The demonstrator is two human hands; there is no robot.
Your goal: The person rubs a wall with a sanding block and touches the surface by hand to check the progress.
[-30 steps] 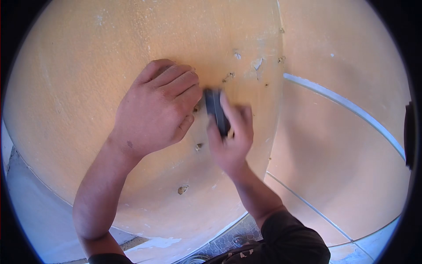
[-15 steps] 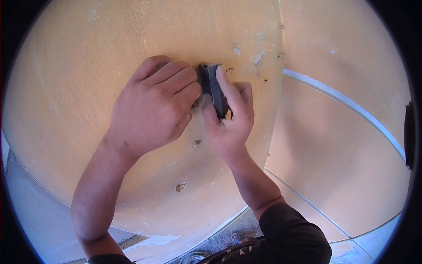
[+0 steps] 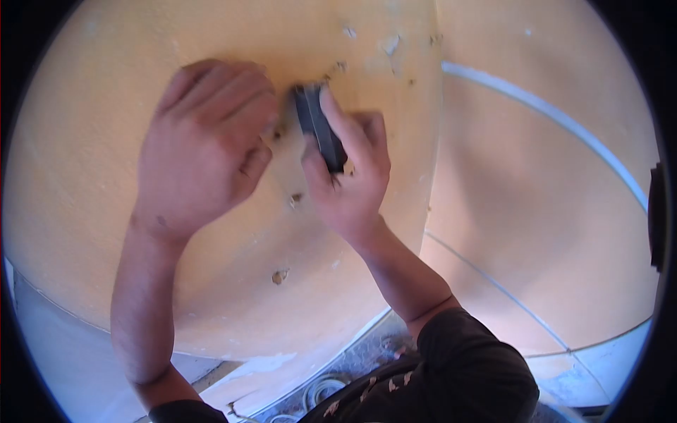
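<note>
In the head view, my right hand (image 3: 355, 166) grips a black block-like piece (image 3: 321, 130) with a slanted, ridged face, thumb along one side and fingers around the other. It is held close over the tan panel (image 3: 92, 162), near some small ragged holes. To its left is my left hand (image 3: 204, 144), back toward me, its fingers curled in and slightly smeared by motion. Whatever those fingers may hold is hidden, so I cannot tell what it is. Below the hands, a small hole (image 3: 295, 201) and a larger chipped hole (image 3: 280, 276) mark the panel.
A pale curved strip (image 3: 550, 109) crosses the tan surface at right, and a thin seam (image 3: 497, 285) runs below it. Flaked patches (image 3: 392, 45) show near the top. Down by my dark shirt (image 3: 472, 366) lies a coiled hose or cable (image 3: 321, 391) on the floor.
Both hands have shifted left and up in view, the black piece moving with my right hand. The gap between my left hand and the piece has widened. The panel's view has shifted too.
</note>
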